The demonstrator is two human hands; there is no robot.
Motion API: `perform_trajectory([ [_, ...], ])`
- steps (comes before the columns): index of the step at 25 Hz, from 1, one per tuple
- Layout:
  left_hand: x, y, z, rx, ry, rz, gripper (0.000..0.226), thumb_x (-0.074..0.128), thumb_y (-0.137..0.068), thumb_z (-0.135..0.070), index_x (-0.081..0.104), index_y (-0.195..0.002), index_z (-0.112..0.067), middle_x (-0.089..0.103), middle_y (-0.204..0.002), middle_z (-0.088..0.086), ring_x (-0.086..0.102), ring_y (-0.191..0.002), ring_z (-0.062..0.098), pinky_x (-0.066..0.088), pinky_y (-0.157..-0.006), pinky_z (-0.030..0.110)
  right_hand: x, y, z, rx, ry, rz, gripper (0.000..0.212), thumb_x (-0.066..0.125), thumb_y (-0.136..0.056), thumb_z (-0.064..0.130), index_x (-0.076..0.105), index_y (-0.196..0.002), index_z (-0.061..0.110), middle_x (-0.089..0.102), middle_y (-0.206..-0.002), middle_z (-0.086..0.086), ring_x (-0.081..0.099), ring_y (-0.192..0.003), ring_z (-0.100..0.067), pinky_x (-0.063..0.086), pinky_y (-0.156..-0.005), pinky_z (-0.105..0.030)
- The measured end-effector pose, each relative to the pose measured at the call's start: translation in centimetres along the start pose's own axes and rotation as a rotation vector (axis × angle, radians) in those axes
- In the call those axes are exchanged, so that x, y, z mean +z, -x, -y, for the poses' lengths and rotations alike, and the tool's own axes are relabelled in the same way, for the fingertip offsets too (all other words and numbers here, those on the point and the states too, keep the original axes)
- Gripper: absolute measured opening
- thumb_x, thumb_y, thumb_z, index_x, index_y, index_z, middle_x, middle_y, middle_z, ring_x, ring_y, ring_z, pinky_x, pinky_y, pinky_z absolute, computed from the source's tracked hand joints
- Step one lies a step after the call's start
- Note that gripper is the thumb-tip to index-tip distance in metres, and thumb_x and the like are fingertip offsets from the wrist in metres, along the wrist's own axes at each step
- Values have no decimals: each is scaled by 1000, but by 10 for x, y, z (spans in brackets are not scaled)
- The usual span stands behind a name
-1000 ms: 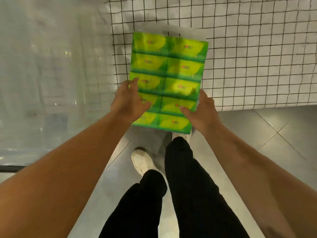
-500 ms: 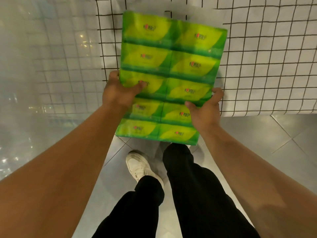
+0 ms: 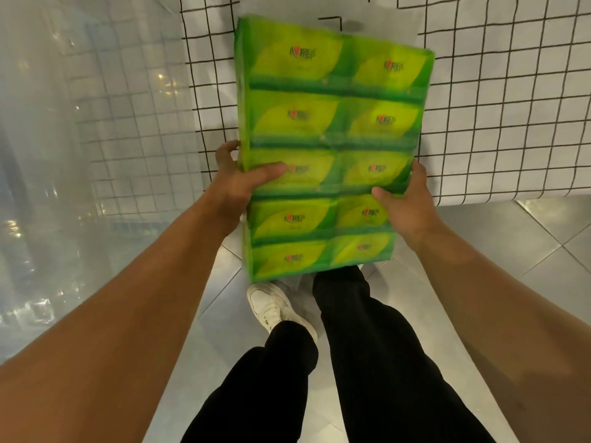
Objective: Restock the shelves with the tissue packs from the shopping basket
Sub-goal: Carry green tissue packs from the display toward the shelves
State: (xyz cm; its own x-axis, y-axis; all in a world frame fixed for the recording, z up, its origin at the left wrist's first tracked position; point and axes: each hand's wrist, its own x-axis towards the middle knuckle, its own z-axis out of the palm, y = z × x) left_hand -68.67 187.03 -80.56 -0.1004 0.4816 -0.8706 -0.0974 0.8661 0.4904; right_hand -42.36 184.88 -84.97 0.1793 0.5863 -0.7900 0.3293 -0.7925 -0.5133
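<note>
I have the tissue pack (image 3: 329, 148), a green multi-pack two across and five down, held in front of the white gridded surface (image 3: 499, 107). Its top end reaches over that surface and its bottom end hangs off the near edge, above the floor (image 3: 537, 244). My left hand (image 3: 238, 187) grips the pack's left edge, with the thumb laid across the front and the fingers curled round the side. My right hand (image 3: 411, 207) grips the opposite edge the same way, thumb on the front and fingers hidden behind. I take it by both long edges, just below the middle, because the soft wrap would likely sag or twist in one hand. Gripping there also leaves the far end free to lead in. Whether the gridded surface is the shelf itself I cannot tell. My white shoe (image 3: 271, 306) is on the floor on the near side of the gridded surface, under the pack's lower end. I judge this to be the carrying step, with the pack not yet set down.
</note>
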Motion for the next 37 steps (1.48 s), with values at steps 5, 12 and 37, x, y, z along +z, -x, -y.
perform_trajectory([
  [5, 27, 34, -13, 112, 10, -17, 91, 81, -66, -28, 31, -140, -19, 61, -119, 2, 66, -97, 14, 57, -72, 30, 0, 34, 22, -20, 78, -121, 52, 61, -94, 22, 41, -142, 26, 36, -141, -6, 52, -109, -14, 47, -93, -19],
  [12, 57, 80, -39, -6, 27, 106, 43, 31, -96, -59, 61, -115, -33, 66, -106, -1, 63, -93, 16, 54, -73, 33, -8, 108, 87, -65, -140, -144, 65, 58, -92, 49, 37, -147, 21, 38, -147, -1, 39, -135, -16, 33, -114, -41],
  [37, 99, 171, -78, 63, -746, 236, 62, 60, -86, -52, 46, -137, -19, 56, -130, 5, 52, -110, 19, 41, -104, 43, -137, 256, 38, -34, -604, -186, 65, 82, -68, 3, 53, -124, 16, 70, -111, -6, 69, -100, -26, 59, -74, -34],
])
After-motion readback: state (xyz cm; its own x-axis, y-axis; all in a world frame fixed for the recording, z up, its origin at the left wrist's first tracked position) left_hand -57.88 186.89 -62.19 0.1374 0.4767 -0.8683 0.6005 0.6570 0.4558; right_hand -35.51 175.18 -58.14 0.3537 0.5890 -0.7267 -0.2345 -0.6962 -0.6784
